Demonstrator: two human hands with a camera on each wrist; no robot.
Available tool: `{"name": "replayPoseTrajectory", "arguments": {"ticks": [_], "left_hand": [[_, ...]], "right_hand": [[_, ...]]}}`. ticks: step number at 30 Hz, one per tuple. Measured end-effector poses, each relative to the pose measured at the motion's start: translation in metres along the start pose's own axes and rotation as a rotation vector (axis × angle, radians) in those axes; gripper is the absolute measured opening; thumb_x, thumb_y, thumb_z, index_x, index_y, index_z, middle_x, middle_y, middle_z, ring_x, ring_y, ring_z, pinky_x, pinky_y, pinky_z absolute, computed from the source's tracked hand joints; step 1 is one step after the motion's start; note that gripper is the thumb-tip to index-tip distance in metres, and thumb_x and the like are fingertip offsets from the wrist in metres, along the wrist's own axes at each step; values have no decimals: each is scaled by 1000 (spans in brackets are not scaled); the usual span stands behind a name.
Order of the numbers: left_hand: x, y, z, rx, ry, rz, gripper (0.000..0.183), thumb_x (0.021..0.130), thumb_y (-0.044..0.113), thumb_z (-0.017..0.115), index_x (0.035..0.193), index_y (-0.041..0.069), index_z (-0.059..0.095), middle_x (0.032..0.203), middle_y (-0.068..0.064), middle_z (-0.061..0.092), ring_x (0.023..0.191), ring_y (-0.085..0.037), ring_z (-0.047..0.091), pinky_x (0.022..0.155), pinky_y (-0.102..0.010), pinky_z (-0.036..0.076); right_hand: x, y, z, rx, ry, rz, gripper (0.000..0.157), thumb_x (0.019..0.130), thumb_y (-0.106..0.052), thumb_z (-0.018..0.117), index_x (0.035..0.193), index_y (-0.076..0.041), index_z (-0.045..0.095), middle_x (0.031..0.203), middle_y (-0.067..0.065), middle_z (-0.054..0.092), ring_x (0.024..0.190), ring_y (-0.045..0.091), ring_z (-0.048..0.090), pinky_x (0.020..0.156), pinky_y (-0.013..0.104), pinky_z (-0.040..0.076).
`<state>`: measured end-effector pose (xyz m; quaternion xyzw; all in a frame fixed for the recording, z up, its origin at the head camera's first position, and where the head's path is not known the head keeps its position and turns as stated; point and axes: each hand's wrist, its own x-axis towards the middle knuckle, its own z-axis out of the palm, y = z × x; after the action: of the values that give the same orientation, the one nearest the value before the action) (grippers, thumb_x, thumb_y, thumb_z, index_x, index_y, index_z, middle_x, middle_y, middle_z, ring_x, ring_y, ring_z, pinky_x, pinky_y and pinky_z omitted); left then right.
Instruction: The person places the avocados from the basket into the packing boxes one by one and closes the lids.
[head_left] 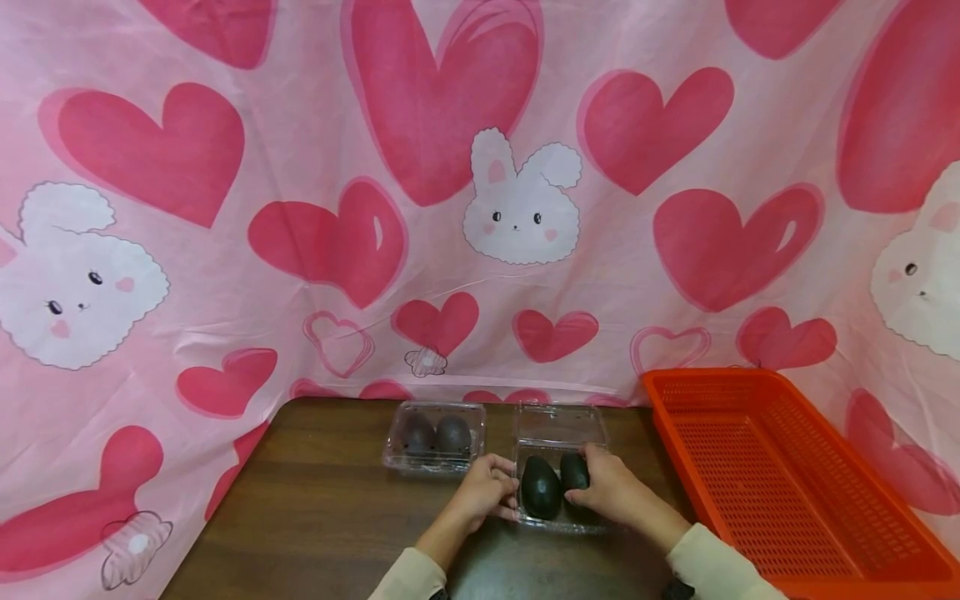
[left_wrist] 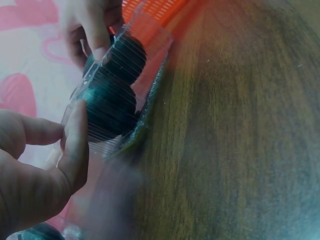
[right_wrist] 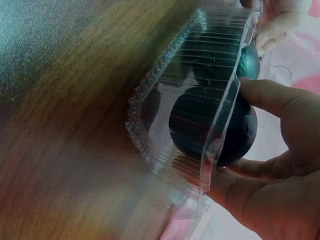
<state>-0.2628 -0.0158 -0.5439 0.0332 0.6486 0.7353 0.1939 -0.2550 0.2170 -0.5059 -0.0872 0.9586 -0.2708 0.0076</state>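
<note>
In the head view an open clear plastic clamshell box (head_left: 562, 427) stands on the table, its lid folded back. Two dark green avocados sit side by side in it. My left hand (head_left: 482, 492) pinches the box's left rim between thumb and fingers, beside the left avocado (head_left: 541, 488). The right avocado (head_left: 575, 472) is gripped by my right hand (head_left: 611, 487), thumb on the near side and fingers on the far side. In the right wrist view this held avocado (right_wrist: 192, 122) lies within the box's ribbed wall. Its underside is blurred by the plastic.
Left of the open box stands a closed clear box (head_left: 480, 423) with two dark avocados (head_left: 453, 434) inside. An orange perforated basket (head_left: 678, 467) lies along the table's right side. A pink heart-and-rabbit cloth (head_left: 517, 283) hangs behind the wooden table (head_left: 315, 500).
</note>
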Motion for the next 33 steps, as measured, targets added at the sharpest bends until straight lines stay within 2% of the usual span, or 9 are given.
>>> {"name": "replayPoseTrajectory", "arguments": {"ticks": [15,23,33], "left_hand": [[0,-1,-1,-7,0,8,27,92,-10,58,118,-11,49,77,-6,53,57,-14,56,50,-28,62],[-2,-1,0,-4,8,5,26,92,-10,58,117,-9,49,77,-7,53,57,-15,56,49,-27,61],[-2,-1,0,-2,7,6,26,92,-9,58,117,-9,50,77,-7,53,57,-15,56,48,-28,61]], "right_hand": [[-2,-6,3,-35,-38,24,63,69,-22,94,111,5,56,89,15,67,83,30,65,78,47,60],[-3,-6,-3,-42,-48,12,63,71,-24,94,114,5,59,101,18,69,94,33,67,89,52,60],[0,-7,-24,-40,-66,23,63,77,-28,91,120,6,59,112,22,69,102,37,69,93,57,59]]}}
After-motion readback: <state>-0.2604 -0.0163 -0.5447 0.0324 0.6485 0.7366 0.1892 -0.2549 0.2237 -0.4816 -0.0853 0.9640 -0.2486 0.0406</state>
